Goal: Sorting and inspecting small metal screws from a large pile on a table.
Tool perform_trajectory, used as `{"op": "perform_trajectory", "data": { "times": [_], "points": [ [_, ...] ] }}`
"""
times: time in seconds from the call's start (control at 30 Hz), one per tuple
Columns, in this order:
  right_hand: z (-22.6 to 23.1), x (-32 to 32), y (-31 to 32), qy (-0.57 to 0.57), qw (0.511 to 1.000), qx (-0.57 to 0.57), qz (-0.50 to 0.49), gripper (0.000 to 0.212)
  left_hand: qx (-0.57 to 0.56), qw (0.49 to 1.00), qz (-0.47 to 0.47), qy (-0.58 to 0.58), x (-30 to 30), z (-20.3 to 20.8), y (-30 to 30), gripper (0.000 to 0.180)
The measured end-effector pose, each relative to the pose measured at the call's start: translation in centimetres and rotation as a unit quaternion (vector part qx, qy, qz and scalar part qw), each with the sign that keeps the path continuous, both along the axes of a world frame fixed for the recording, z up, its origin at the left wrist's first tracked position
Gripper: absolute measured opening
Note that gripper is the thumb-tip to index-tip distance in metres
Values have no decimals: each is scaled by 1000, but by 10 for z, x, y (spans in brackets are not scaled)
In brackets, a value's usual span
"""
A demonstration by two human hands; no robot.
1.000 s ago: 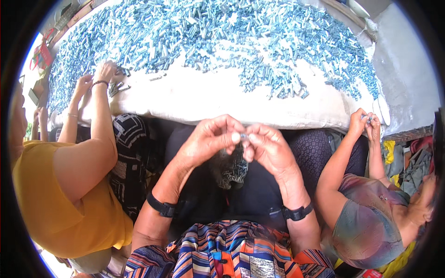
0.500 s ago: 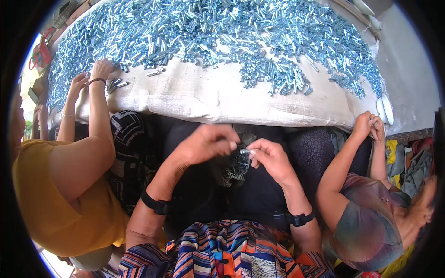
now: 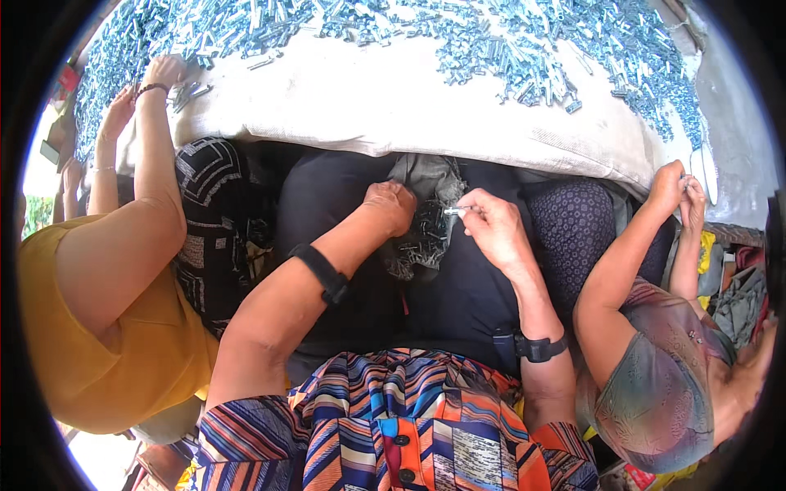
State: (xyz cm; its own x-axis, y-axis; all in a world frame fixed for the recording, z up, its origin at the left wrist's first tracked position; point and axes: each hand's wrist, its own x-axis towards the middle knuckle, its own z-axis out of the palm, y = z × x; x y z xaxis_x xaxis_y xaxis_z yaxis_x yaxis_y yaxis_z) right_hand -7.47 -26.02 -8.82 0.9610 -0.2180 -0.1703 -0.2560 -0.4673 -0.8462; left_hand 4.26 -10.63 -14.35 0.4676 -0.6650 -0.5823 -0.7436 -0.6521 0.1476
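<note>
The right hand (image 3: 495, 222) pinches a small silvery metal piece (image 3: 451, 211) between thumb and finger — a narrow grip — at the right edge of a grey cloth (image 3: 427, 174) on the lap. The left hand (image 3: 391, 206), fingers curled, is at the cloth's left edge; whether it holds anything cannot be told. Bluish metal pieces (image 3: 516, 64) are heaped on the tabletop (image 3: 344, 98), back from its near edge — a co-worker's hands (image 3: 681, 186) are near its right corner.
</note>
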Motion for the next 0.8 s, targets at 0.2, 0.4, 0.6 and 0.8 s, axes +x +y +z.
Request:
{"op": "perform_trajectory", "data": {
  "times": [0.2,0.4,0.6,0.8],
  "points": [
    [-26,-2,11,-32,995,-66,64,18,41,999,-4,-31,-13,-31,6,35],
    [18,11,-6,-75,995,15,-60,13,18,997,33,66,0,-3,5,31],
    [65,56,-37,-200,968,-55,-138,9,-262,931,19,254,3,104,24,18],
    [79,116,-53,-201,921,-323,-88,23,-505,822,246,95,42,130,22,10]
  ]
}}
